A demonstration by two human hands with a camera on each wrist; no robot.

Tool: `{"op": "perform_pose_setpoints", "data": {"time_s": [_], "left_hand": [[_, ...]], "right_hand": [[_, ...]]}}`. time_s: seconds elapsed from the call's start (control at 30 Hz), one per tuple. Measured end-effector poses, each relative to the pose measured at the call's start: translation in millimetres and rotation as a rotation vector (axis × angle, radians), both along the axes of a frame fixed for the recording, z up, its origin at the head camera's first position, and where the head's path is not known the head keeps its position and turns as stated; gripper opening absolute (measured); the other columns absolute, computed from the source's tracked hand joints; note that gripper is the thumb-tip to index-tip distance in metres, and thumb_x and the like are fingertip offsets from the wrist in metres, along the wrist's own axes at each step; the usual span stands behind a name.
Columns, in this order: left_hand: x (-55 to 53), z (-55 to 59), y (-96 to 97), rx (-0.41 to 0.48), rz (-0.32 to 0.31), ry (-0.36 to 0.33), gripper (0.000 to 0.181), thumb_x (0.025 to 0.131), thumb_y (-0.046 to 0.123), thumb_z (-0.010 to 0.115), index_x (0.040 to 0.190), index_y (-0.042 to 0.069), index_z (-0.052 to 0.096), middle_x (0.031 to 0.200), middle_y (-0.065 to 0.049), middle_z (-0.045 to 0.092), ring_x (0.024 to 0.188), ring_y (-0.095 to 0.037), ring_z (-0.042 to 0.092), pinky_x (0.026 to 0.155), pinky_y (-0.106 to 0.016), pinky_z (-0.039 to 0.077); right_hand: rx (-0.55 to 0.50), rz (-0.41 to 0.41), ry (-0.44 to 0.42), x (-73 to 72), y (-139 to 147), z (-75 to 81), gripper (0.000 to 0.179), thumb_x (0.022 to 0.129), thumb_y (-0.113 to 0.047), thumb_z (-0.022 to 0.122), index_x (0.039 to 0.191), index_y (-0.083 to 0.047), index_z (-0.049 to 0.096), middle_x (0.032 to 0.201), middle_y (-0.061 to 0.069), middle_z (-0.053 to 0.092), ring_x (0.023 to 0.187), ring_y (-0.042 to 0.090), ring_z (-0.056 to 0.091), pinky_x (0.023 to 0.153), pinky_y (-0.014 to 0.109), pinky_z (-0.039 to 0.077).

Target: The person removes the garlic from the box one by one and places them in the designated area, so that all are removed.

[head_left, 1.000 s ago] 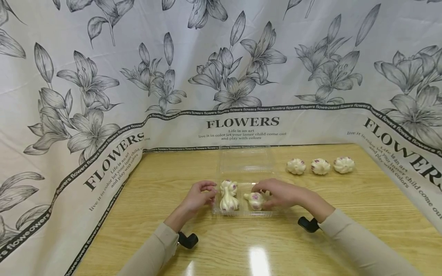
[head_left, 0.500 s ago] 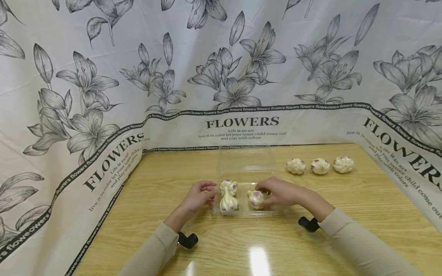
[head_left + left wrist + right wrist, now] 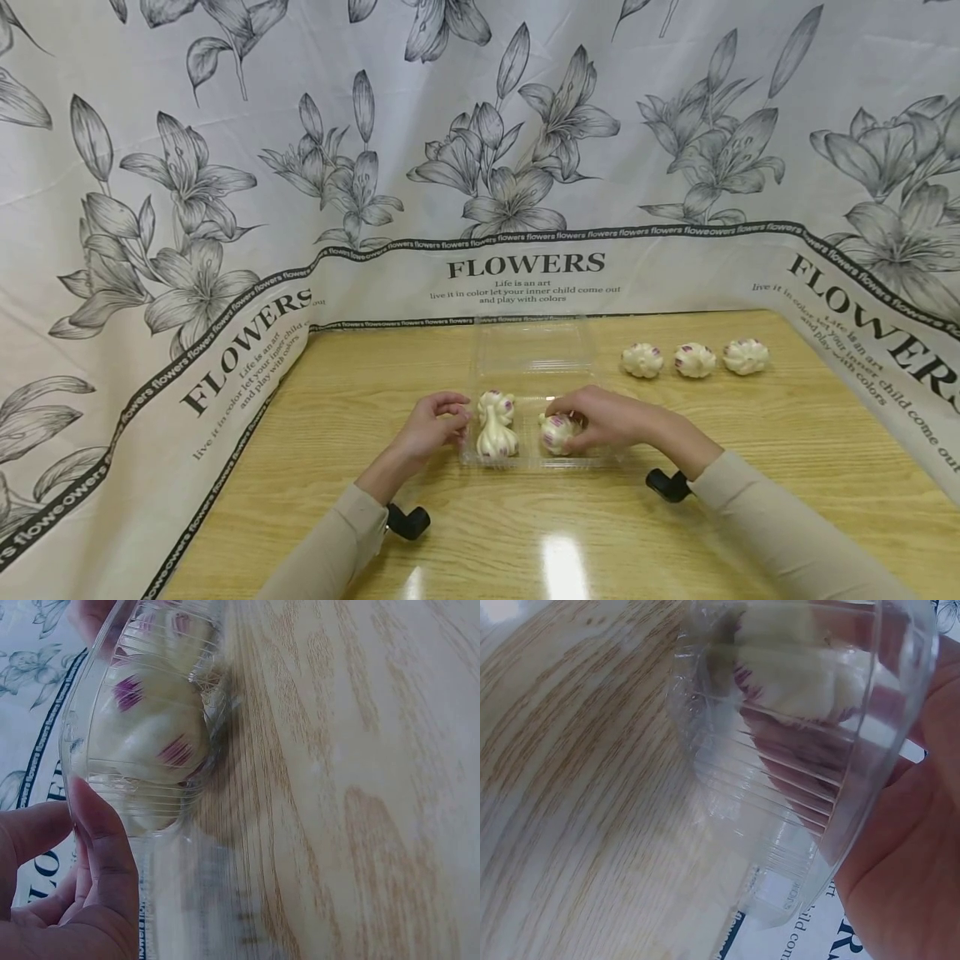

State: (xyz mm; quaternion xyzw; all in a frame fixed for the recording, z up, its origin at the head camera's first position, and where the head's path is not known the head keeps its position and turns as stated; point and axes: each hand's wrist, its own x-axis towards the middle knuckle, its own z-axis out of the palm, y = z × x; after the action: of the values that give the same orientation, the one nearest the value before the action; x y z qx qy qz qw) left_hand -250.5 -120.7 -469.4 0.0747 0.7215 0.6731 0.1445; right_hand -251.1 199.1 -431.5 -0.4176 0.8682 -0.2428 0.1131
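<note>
A clear plastic clamshell box [image 3: 529, 463] lies on the table with its lid [image 3: 534, 348] folded back. Its left side holds two cream garlic bulbs with purple marks, one in front [image 3: 497, 443] and one behind [image 3: 495, 405]. My left hand [image 3: 431, 427] pinches the box's left rim between thumb and fingers, as the left wrist view shows. Inside the right side of the box, my right hand [image 3: 609, 419] grips another garlic bulb [image 3: 556, 434]. Through the clear wall in the right wrist view, fingers [image 3: 799, 761] show against that bulb [image 3: 795, 664]; part of it is hidden.
Three more garlic bulbs stand in a row at the back right: left [image 3: 642, 360], middle [image 3: 694, 360] and right [image 3: 746, 357]. A flower-printed cloth [image 3: 525, 292] hangs behind the wooden table [image 3: 360, 367] and along both sides.
The garlic bulb in my right hand has turned, so its stem no longer points left, and it sits slightly further right. My left hand has stayed at the box rim.
</note>
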Motion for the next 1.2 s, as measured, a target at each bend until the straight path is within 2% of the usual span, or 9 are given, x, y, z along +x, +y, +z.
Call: {"op": "perform_pose_setpoints", "data": {"time_s": [0.13,0.37,0.57,0.83,1.0,1.2], "left_hand": [[-0.5,0.4,0.2,0.011,0.000,-0.005,0.035,0.102,-0.003,0.057,0.134,-0.013,0.052,0.097,-0.014,0.060,0.072,-0.015,0.061,0.063,-0.029,0.055],[-0.8,-0.5,-0.2,0.003,-0.003,-0.003,0.034,0.102,-0.003,0.057,0.134,-0.013,0.053,0.097,-0.013,0.060,0.072,-0.015,0.061,0.064,-0.029,0.055],[-0.8,-0.7,-0.3,-0.006,-0.001,-0.003,0.033,0.102,-0.002,0.057,0.134,-0.012,0.053,0.097,-0.013,0.060,0.073,-0.015,0.061,0.065,-0.030,0.055],[-1.4,-1.5,-0.3,-0.007,-0.002,-0.005,0.034,0.102,-0.001,0.057,0.134,-0.012,0.053,0.098,-0.012,0.060,0.073,-0.015,0.060,0.065,-0.030,0.055],[-2.4,-2.0,-0.1,-0.005,0.000,-0.007,0.034,0.102,-0.001,0.058,0.134,-0.011,0.054,0.097,-0.012,0.060,0.073,-0.015,0.061,0.065,-0.030,0.055],[-1.2,-1.0,-0.2,-0.011,-0.002,0.001,0.033,0.102,-0.001,0.058,0.134,-0.012,0.054,0.096,-0.011,0.059,0.073,-0.015,0.060,0.065,-0.031,0.056]], "right_hand": [[-0.009,0.005,0.001,-1.0,0,-1.0,0.041,0.088,-0.016,0.081,0.125,-0.004,0.067,0.084,-0.007,0.061,0.069,0.004,0.052,0.062,0.023,0.049],[-0.035,0.002,0.008,-1.5,2,-2.4,0.038,0.088,-0.015,0.080,0.123,-0.005,0.068,0.085,-0.008,0.063,0.071,0.005,0.056,0.064,0.023,0.051],[-0.060,-0.074,0.009,-0.1,6,-1.4,0.050,0.091,-0.020,0.078,0.132,0.003,0.063,0.092,-0.007,0.067,0.083,0.007,0.064,0.075,0.024,0.057],[-0.158,-0.132,0.018,1.0,15,4.3,0.054,0.093,-0.020,0.077,0.135,0.009,0.059,0.112,0.013,0.072,0.095,0.021,0.070,0.082,0.034,0.061],[-0.189,-0.184,0.030,3.6,21,6.9,0.055,0.094,-0.020,0.076,0.136,0.009,0.058,0.116,0.015,0.072,0.097,0.021,0.070,0.084,0.034,0.061],[-0.210,-0.232,0.060,8.0,29,11.7,0.053,0.092,-0.017,0.078,0.135,0.008,0.059,0.110,0.011,0.073,0.095,0.023,0.071,0.084,0.034,0.061]]}}
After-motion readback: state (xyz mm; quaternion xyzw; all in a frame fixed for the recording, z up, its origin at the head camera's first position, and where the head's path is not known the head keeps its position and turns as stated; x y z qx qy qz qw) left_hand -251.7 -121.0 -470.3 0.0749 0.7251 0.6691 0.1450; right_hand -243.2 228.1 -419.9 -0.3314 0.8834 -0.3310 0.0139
